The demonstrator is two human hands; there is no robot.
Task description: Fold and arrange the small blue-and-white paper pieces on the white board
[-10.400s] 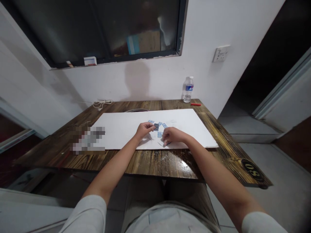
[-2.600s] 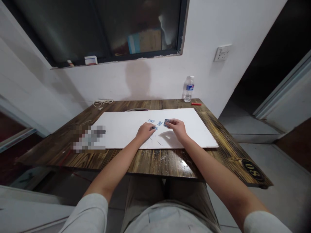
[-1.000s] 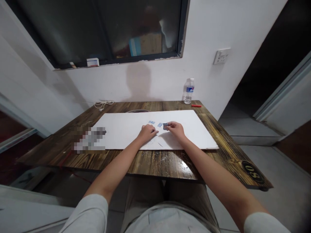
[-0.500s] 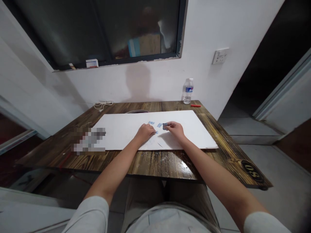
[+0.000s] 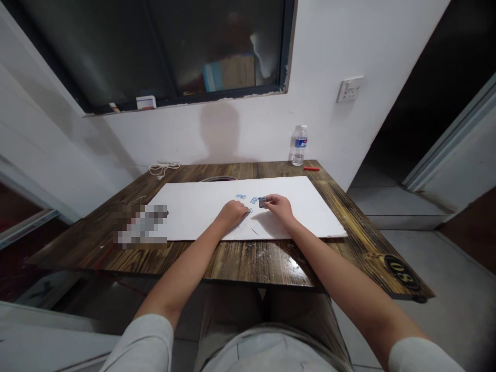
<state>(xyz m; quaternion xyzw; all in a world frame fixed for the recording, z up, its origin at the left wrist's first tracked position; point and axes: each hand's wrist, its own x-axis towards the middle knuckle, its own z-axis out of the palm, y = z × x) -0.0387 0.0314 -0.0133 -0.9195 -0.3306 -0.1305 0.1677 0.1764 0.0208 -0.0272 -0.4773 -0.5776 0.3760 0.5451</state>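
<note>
My left hand [image 5: 233, 214] rests low over the white board [image 5: 194, 206], its fingers pinched together at a small blue-edged piece [image 5: 250, 210]. Across from it, my right hand [image 5: 279, 208] pinches a small dark rectangular piece with blue edges [image 5: 262, 203] between thumb and fingers, just above the board. Between and beyond the hands lie blue ladder-like strips [image 5: 253, 200] and another small blue group [image 5: 241, 196]. A thin dark sliver [image 5: 254, 231] is on the board nearer me. The pieces are too small to name exactly.
The board lies on a dark wooden table [image 5: 256, 263]. At the back stand a water bottle [image 5: 299, 145] and a red pen-like stick [image 5: 311, 169]; a white cord [image 5: 164, 167] lies back left. A blurred-out patch [image 5: 143, 225] covers the board's left end.
My left hand has shifted slightly right, with its fingertips closer to the small blue-edged piece. My right hand keeps the dark rectangular piece almost in place.
</note>
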